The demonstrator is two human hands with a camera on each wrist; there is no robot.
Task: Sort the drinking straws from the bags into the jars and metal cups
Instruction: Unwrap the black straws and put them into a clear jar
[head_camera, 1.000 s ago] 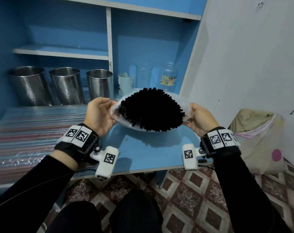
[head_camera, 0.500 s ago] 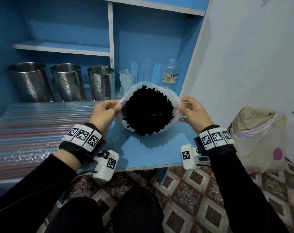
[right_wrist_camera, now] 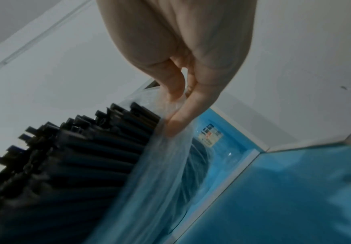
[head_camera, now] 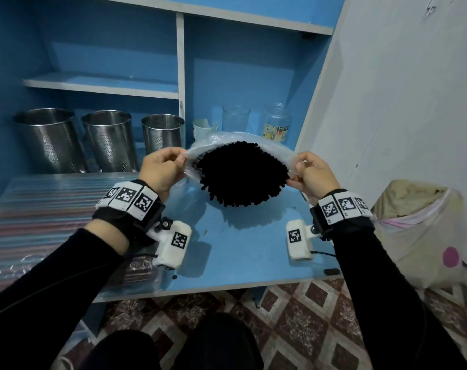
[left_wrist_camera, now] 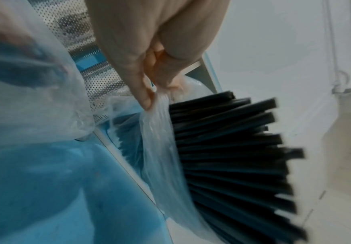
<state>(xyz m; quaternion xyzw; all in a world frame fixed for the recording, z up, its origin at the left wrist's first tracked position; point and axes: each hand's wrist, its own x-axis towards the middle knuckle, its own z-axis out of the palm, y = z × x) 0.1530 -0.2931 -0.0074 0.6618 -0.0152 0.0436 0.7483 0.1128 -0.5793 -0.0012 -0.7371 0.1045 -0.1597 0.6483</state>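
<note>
Our fingers [left_wrist_camera: 145, 92] pinch the thin film at either side of the clear plastic bag [head_camera: 269, 145], the left hand [head_camera: 161, 168] gathering its left edge between thumb and fingertips and the right hand [head_camera: 311, 173] doing the same on the right edge. Both wrists wear black bands with white square-coded markers. Between our hands, raised over the blue desk top [head_camera: 243, 252], the bundle of black drinking straws [head_camera: 243, 173] sticks out of the bag's open mouth towards us, its cut ends fanned into a round mass. To our left, flat on the desk, lies a clear bag of multicoloured striped straws [head_camera: 45, 209]. Farther back, under the blue shelf [head_camera: 101, 82], three perforated steel cups [head_camera: 113, 141] stand upright in a row. Right of the shelf's white divider stand a small pale cup [head_camera: 203, 126], a clear glass tumbler [head_camera: 236, 117] and a clear glass jar with a printed label [head_camera: 276, 124]; the label's writing is too small for us to read. At the right, beside the desk, sits a fabric-covered bundle with a pink dot [head_camera: 419, 231].
</note>
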